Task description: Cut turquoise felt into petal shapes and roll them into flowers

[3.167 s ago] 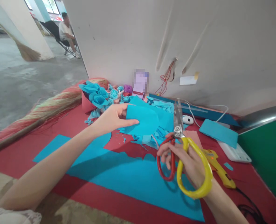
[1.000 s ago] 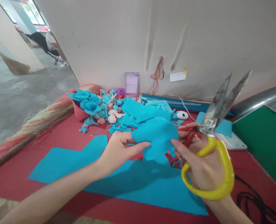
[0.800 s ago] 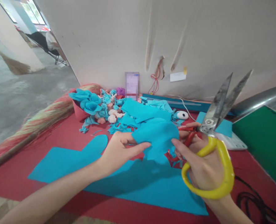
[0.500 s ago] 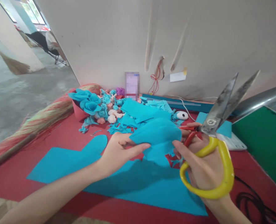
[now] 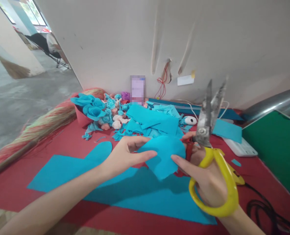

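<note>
My left hand [image 5: 126,153] pinches the left side of a blue paper petal [image 5: 163,156] between thumb and fingers. At the petal's right edge, the thumb and fingers of my right hand [image 5: 206,176] are closed on it too. Scissors [image 5: 220,186] with yellow handles hang on that same hand, blades pointing up and slightly apart. Something red [image 5: 189,150] shows by the right fingers; I cannot make out what it is. Beneath both hands, a large blue paper sheet [image 5: 145,195] lies on the red tabletop [image 5: 61,137].
Blue paper scraps [image 5: 152,120] are heaped behind the hands. Paper flowers [image 5: 110,114] lie beside a pot of blue blooms [image 5: 87,107]. A phone [image 5: 137,88] leans on the wall. On the right are a white device [image 5: 240,148], a green board [image 5: 274,147] and a black cable [image 5: 265,209].
The petal has been spread flatter and its lower point now shows. My right hand has shifted slightly left, and the scissors have swung to a more upright angle.
</note>
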A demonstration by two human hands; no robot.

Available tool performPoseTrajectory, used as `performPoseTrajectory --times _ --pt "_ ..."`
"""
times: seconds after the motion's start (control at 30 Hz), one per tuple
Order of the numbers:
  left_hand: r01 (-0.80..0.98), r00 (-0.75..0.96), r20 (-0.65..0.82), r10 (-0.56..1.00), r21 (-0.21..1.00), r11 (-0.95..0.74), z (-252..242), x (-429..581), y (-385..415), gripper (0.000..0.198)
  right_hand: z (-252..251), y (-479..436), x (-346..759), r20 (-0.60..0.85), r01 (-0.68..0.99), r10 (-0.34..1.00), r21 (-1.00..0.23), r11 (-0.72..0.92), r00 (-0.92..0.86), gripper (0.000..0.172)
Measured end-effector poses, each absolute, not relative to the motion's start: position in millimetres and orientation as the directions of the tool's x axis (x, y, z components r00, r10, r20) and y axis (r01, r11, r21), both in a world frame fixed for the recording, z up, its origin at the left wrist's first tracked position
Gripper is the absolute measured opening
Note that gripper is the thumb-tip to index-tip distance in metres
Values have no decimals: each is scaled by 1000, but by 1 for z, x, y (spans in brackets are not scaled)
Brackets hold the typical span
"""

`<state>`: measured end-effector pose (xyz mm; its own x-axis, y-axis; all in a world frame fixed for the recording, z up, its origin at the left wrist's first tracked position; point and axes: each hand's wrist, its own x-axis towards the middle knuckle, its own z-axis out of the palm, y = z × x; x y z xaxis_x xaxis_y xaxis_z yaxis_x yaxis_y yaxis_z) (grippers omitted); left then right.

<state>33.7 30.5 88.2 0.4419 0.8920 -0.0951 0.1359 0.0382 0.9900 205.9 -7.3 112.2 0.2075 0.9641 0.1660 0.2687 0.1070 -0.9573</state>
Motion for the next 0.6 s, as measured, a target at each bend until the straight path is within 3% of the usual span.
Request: performPoseTrajectory --times 0.13,0.27,0.6 --pt "227 425 -54 903 973 -49 94 34 31 19 99 -10 205 87 177 989 -982 65 117 34" --pt "263 446 15 895 954 -147 95 35 30 42 95 -11 207 34 149 997 -989 24 68 33" --pt "148 324 -18 946 988 -32 89 36 29 30 102 -7 204 -122 28 991 -992 -124 61 46"
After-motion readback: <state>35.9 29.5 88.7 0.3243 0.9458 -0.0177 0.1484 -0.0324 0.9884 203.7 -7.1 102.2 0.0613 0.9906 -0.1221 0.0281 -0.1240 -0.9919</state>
